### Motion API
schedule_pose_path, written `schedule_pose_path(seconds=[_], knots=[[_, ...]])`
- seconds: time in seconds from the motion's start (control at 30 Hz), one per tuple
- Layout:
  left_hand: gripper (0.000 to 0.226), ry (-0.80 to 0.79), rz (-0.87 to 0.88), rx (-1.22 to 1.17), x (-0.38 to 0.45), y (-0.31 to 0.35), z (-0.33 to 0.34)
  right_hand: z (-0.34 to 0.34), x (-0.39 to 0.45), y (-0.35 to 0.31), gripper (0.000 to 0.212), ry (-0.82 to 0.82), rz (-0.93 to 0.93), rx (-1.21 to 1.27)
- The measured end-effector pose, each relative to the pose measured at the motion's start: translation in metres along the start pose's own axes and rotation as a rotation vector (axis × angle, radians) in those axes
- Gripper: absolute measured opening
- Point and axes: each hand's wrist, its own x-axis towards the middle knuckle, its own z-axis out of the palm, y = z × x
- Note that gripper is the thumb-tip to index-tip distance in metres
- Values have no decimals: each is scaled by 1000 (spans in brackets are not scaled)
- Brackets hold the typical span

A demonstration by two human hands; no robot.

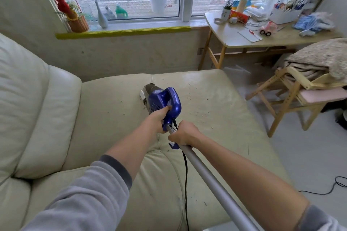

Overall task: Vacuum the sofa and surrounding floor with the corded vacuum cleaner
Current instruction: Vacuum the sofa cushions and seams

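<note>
A blue corded vacuum cleaner [163, 100] rests nose-down on the cream leather sofa [105, 110], near the middle of the chaise seat. My left hand [159, 118] grips the blue handle at its base. My right hand [185, 134] is closed around the grey metal tube [212, 178], which runs back toward me at the lower right. The black power cord [185, 184] hangs from the handle down across the seat. Small crumbs [199, 112] lie scattered on the seat to the right of the vacuum.
A wooden table [236, 40] cluttered with papers and boxes stands at the back right. A wooden chair [293, 97] piled with blankets sits right of the sofa. More black cable [336, 185] lies on the pale floor. The windowsill [124, 31] holds a basket, vases and bottles.
</note>
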Motion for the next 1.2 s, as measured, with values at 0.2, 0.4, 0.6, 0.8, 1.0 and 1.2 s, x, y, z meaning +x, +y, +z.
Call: schedule_pose_path(seconds=[0.2, 0.4, 0.6, 0.8, 1.0, 1.2], knots=[[50, 52, -9, -48, -7, -13, -18, 14, -9, -5, 16, -40, -35, -37], [50, 58, 11, -99, -13, -20, -35, 24, -15, -14, 18, -44, -72, -83], [40, 42, 12, -118, -14, -20, -42, 29, -17, -20, 17, -26, -80, -98], [40, 42, 1, -88, -15, -18, -49, 29, -21, -25, 16, -21, -89, -116], [41, 98, 29, -88, -31, -10, -80, 41, -23, -48, 17, -62, -137, -79], [47, 224, 45, -196, -41, -18, -148, 76, -25, -91, 15, -169, -230, -112]])
